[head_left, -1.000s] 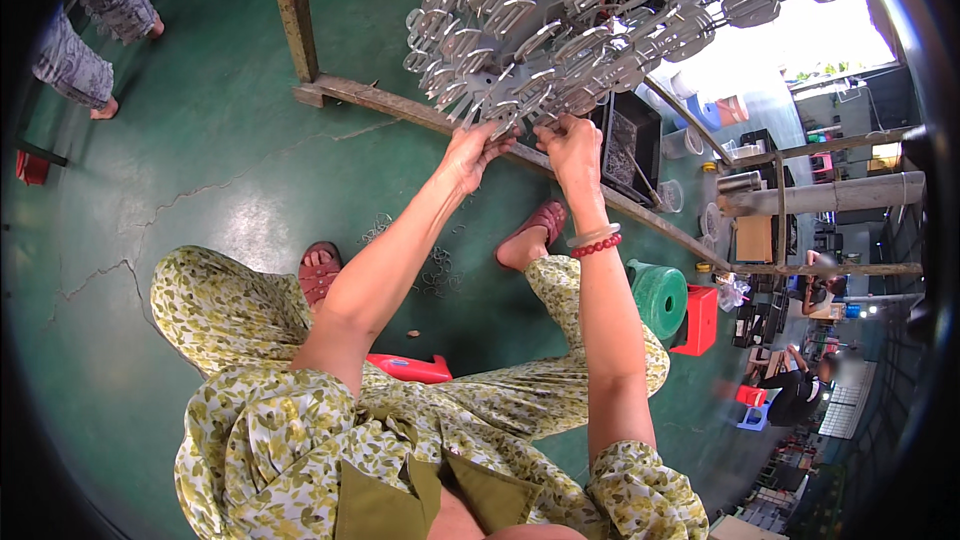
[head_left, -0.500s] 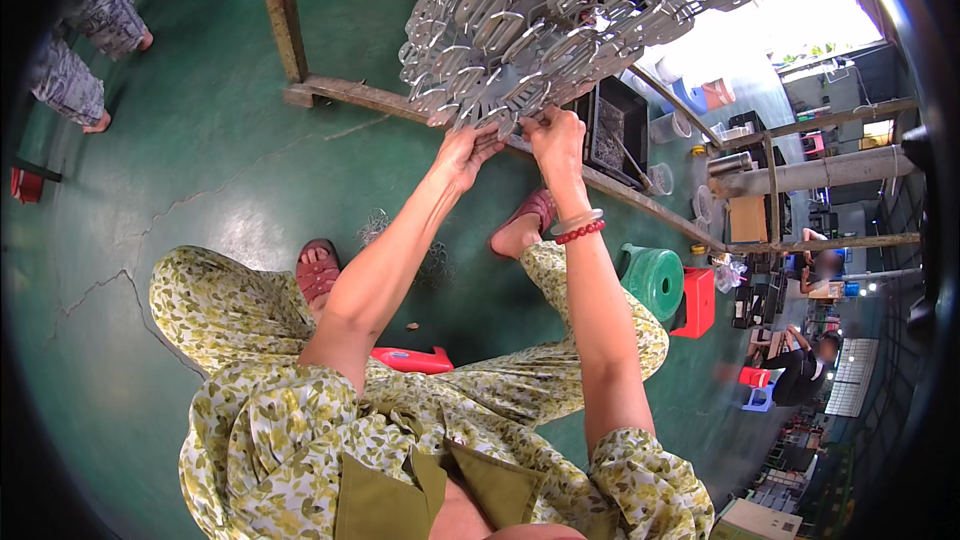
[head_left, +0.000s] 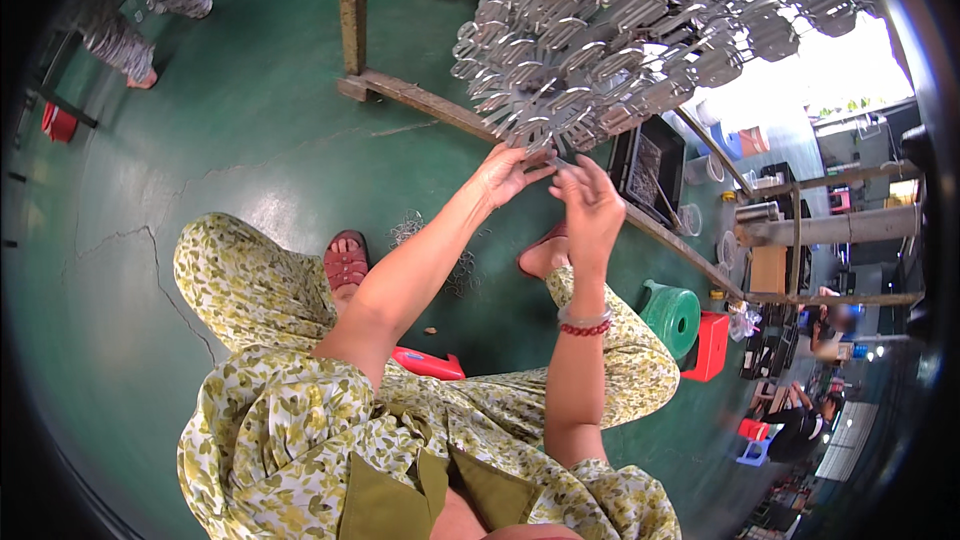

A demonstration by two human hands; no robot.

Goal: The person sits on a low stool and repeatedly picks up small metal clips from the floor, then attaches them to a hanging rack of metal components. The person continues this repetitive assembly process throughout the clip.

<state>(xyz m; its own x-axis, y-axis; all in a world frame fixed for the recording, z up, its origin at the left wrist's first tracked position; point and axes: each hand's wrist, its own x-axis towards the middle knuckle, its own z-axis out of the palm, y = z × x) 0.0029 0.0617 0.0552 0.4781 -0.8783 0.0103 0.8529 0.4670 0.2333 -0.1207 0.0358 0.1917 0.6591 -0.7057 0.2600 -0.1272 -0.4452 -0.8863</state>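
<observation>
pulled back from the metal bunch (head_left: 620, 35) over the past half second, a worker's right hand (head_left: 592, 202) hangs just below its lower end, fingers blurred and loosely parted; whether they grip a piece cannot be told. the left hand (head_left: 510, 175), just beside it, reaches that lower end with thumb and fingertips, though how firmly they close on a piece is unclear. the bunch stands beyond both hands, its long axis slanting up and away to the right, its narrow end pointing down toward the fingers. its pieces are shiny silver metal, thin, long and round-ended, many with open slots. right of the hands sits a black plastic crate (head_left: 674, 165); left of them runs a worn brown rail (head_left: 420, 104). thin curled wire bits (head_left: 462, 275) lie on the smooth green floor (head_left: 240, 170) below the left hand.
</observation>
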